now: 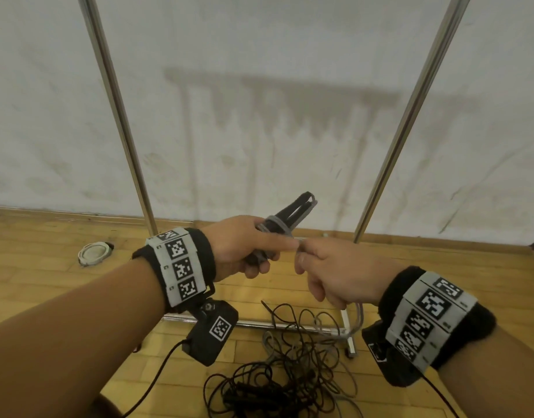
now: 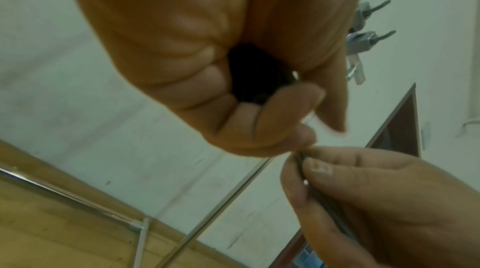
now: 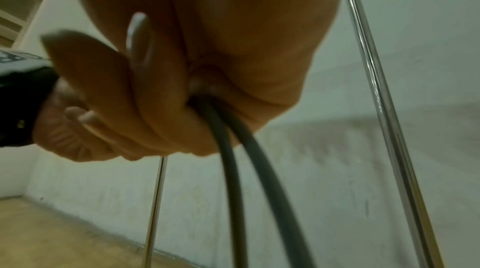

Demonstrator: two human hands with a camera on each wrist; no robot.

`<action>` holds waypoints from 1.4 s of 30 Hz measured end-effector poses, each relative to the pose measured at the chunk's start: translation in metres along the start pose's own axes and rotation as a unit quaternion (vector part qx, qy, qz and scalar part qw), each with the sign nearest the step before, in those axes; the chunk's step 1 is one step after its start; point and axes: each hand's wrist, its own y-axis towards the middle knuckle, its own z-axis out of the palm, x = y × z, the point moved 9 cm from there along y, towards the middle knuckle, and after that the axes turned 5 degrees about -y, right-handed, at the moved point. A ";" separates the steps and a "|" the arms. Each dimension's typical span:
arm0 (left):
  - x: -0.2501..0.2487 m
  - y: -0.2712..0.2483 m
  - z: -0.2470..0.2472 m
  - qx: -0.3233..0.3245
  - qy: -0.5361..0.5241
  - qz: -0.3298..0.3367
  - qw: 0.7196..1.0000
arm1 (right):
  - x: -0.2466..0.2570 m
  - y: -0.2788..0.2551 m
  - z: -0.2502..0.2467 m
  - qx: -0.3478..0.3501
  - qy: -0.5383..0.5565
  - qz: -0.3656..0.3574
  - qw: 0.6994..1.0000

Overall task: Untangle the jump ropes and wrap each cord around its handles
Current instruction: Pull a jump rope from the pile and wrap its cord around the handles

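My left hand (image 1: 253, 251) grips a pair of black jump-rope handles (image 1: 292, 211) held together, their tips pointing up and right, with a few turns of grey cord (image 1: 276, 224) wound round them. My right hand (image 1: 326, 271) sits just to the right, almost touching the left, and pinches the same grey cord (image 3: 233, 161); two strands hang down out of its fist toward the floor. On the floor below lies a tangle of dark cord (image 1: 289, 375) mixed with loose grey cord (image 1: 344, 384). In the left wrist view the right fingers (image 2: 319, 169) pinch the cord beside my left hand (image 2: 259, 108).
A chrome garment rack stands in front, with two slanted poles (image 1: 118, 116) (image 1: 410, 116) and a base bar (image 1: 259, 324) on the wooden floor. A white wall is behind it. A round white object (image 1: 94, 251) lies on the floor at left.
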 end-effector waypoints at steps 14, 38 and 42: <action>-0.021 -0.003 -0.003 0.005 -0.113 0.077 0.991 | -0.008 0.006 -0.009 -0.001 0.088 -0.058 0.994; 0.008 0.009 -0.015 -0.052 0.132 -0.015 0.990 | 0.001 0.004 -0.002 -0.031 -0.114 -0.024 0.993; 0.003 0.005 -0.001 0.007 0.014 0.022 1.000 | -0.016 0.008 0.013 0.013 0.031 0.016 0.999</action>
